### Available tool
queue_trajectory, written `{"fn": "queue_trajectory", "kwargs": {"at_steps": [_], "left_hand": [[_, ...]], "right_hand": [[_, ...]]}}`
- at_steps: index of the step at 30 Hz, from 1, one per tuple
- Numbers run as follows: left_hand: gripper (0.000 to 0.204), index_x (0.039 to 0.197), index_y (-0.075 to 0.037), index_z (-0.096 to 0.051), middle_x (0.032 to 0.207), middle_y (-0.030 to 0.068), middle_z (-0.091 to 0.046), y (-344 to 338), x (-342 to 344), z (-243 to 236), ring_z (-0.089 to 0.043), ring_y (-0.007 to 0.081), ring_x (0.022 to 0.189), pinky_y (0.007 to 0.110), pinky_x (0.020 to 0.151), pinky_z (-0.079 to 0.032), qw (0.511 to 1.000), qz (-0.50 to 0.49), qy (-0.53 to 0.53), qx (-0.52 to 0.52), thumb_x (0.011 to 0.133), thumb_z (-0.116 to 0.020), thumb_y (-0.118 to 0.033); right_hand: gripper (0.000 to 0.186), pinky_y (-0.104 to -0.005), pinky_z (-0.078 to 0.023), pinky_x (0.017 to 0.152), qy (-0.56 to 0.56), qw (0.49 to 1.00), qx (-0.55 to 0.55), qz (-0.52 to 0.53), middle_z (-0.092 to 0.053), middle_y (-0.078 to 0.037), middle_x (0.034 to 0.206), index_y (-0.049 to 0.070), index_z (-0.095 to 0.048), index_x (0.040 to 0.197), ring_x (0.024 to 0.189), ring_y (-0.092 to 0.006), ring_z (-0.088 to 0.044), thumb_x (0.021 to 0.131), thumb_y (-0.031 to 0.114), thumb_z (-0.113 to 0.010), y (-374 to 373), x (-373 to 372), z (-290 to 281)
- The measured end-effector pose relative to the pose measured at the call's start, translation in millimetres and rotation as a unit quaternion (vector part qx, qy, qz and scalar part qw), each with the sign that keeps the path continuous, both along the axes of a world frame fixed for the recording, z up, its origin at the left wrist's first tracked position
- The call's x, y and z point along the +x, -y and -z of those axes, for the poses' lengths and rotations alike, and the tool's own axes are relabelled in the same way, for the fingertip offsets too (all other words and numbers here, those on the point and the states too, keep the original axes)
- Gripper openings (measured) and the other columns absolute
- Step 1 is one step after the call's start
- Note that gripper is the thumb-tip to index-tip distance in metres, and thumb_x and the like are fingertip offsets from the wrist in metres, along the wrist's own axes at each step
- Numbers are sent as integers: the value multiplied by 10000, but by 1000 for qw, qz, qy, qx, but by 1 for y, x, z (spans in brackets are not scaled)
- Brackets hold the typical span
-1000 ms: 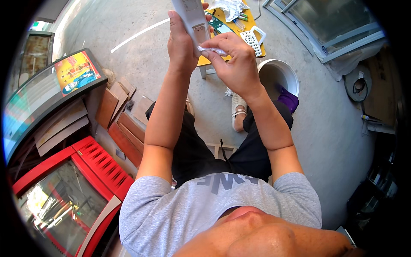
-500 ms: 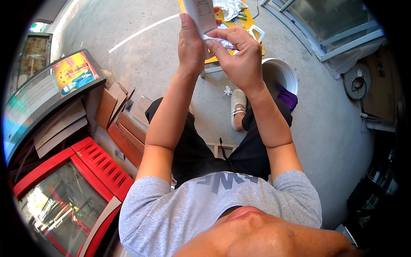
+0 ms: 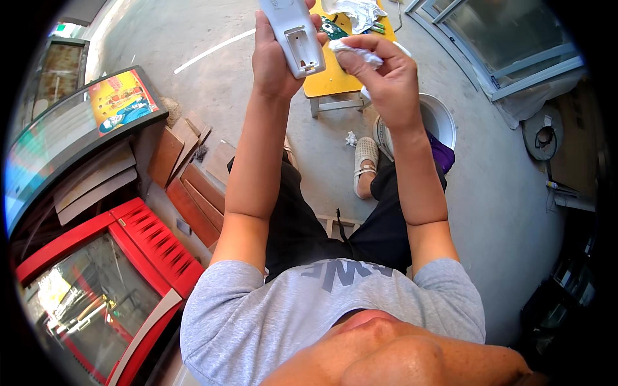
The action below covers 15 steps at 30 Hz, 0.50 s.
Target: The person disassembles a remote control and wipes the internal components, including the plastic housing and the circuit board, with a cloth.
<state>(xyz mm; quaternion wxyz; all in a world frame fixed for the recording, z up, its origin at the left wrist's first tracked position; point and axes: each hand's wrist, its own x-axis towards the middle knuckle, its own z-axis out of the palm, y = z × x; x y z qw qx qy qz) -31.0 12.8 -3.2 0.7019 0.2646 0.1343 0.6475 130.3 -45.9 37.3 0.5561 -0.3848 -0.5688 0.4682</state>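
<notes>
A white remote control casing (image 3: 283,22) lies in my left hand (image 3: 271,67), its back turned up and its battery compartment uncovered. My fingers wrap its sides. Just to the right, my right hand (image 3: 394,83) pinches a crumpled white tissue (image 3: 356,53), held apart from the casing. Behind the hands, a yellow-topped stool (image 3: 331,80) bears a green circuit board (image 3: 333,28), a crumpled white cloth or tissue (image 3: 360,13) and green batteries (image 3: 378,27). The casing's upper end is cut off by the picture's edge.
A white bucket (image 3: 444,116) with something purple (image 3: 441,152) at its rim stands right of my legs. Wooden boards (image 3: 198,199) and a red-framed cabinet (image 3: 151,248) are at the left. A small tissue scrap (image 3: 351,138) lies on the floor by my shoe (image 3: 365,157).
My right hand has drawn the tissue away from the casing, to the right. The casing has turned so its back and battery compartment now show. The circuit board has come into sight.
</notes>
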Motion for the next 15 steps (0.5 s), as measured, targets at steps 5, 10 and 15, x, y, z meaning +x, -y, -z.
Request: {"fn": "queue_trajectory", "kwargs": {"at_steps": [5, 10, 15], "left_hand": [[490, 1303, -30, -468, 1187, 118, -570, -2, 4, -2, -595, 248, 880, 374, 671, -517, 968, 132, 207, -46, 1033, -331, -415], [478, 1311, -44, -469, 1206, 121, -564, 1, 6, -6, -581, 262, 921, 380, 705, -503, 945, 177, 270, -59, 1030, -345, -410], [484, 1316, -33, -464, 1216, 121, -563, 1, 5, -6, -583, 268, 912, 393, 691, -516, 953, 163, 246, -69, 1026, -354, -405]], "right_hand": [[321, -229, -511, 774, -80, 990, -103, -53, -653, -25, 893, 92, -631, 1182, 885, -103, -638, 912, 259, -678, -4, 16, -1], [310, -227, -485, 772, -51, 990, -99, -81, -656, -19, 904, 103, -647, 1181, 856, -91, -622, 954, 310, -613, -9, 22, 9], [308, -218, -487, 784, -66, 985, -125, -100, -672, -30, 931, 53, -674, 1130, 867, -85, -618, 942, 293, -633, -11, 27, 6]]}}
